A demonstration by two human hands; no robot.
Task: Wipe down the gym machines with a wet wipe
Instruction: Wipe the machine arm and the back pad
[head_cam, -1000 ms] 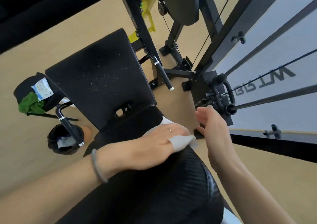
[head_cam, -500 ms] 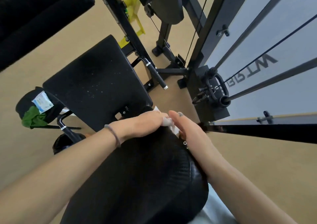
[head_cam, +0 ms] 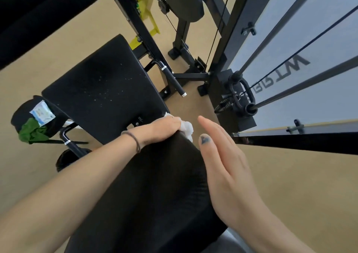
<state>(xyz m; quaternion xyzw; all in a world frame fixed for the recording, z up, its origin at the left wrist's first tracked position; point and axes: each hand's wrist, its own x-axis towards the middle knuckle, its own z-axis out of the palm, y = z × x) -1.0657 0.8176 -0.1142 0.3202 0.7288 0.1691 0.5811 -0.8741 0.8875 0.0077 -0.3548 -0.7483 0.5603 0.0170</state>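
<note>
A black textured back pad [head_cam: 155, 190] of a gym machine runs up the middle of the view. My left hand [head_cam: 157, 129] lies over its far end and presses a crumpled white wet wipe [head_cam: 187, 127] against the top edge; the fingertips are hidden over the edge. My right hand [head_cam: 222, 156] is held flat beside the pad's right side, fingers straight and together, holding nothing. Beyond the pad lies the machine's black seat [head_cam: 100, 90], speckled with small white spots.
A black stool [head_cam: 23, 113] at left carries a wipe packet [head_cam: 41, 113] and a green cloth [head_cam: 32, 133]. A dark bin [head_cam: 65, 157] stands below it. Side handles [head_cam: 174, 80] flank the seat. The weight stack frame with cable and a D-handle [head_cam: 242, 95] stands at right.
My left hand slid the wipe from the pad's face up to its far edge. My right hand touched the wipe there half a second ago, then drew back to the pad's right side.
</note>
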